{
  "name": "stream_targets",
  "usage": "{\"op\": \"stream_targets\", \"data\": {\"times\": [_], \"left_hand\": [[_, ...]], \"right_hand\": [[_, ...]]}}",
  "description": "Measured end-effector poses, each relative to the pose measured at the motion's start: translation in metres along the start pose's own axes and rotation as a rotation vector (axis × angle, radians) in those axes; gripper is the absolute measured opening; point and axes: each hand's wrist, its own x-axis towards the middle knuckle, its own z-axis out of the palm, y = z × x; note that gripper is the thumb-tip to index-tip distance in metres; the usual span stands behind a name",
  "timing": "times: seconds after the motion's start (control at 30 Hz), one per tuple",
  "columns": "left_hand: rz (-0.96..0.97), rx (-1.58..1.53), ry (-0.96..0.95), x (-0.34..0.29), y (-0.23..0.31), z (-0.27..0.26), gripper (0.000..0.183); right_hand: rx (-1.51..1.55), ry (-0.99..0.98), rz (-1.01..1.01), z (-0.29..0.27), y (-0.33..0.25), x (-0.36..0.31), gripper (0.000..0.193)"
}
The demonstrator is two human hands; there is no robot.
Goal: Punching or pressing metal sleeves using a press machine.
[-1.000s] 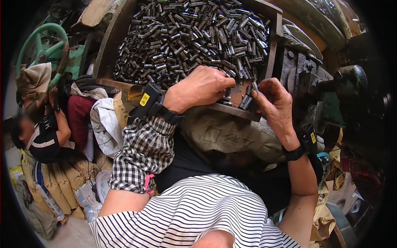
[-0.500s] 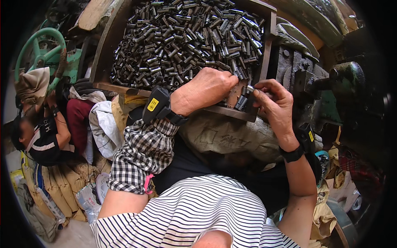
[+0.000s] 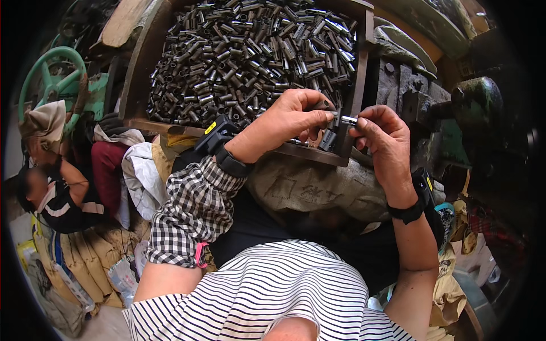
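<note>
Short metal tubes (image 3: 227, 74) fill a tray in a loose heap, some shiny and some dark. Over the tray's near right corner, my left hand (image 3: 293, 119) is closed with thumb and fingers pinched round a dark metal tube (image 3: 323, 105). Just to the right, my right hand (image 3: 384, 136) pinches a shiny metal tube (image 3: 348, 120) by its right end, pointing left toward my left fingertips. The two hands are close together; whether the pieces touch is too small to tell. Below them, a few more tubes (image 3: 327, 140) lie in the corner.
The tray's rim (image 3: 313, 153) runs just below my hands, above a grey cloth sack (image 3: 318, 187). Dark machinery (image 3: 421, 108) stands close on the right. At the far left, another person (image 3: 62, 193) sits by a green handwheel (image 3: 51, 85). Paper sacks (image 3: 85, 261) lie at lower left.
My left hand has lifted and turned from the tubes, and a dark tube now shows in its fingers. My right hand has turned its tube to point left. The other person's arm has moved.
</note>
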Motion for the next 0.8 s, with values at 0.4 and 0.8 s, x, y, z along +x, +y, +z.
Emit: {"op": "stream_targets", "data": {"times": [0.4,0.8], "left_hand": [[0.02,-0.243,0.018,0.002,-0.007,0.002,0.019],[0.042,-0.078,0.072,0.0,-0.005,0.012,0.017]], "right_hand": [[0.036,0.034,0.017,0.002,0.005,0.0,0.009],[0.126,0.027,0.109,-0.002,0.003,0.001,0.01]]}}
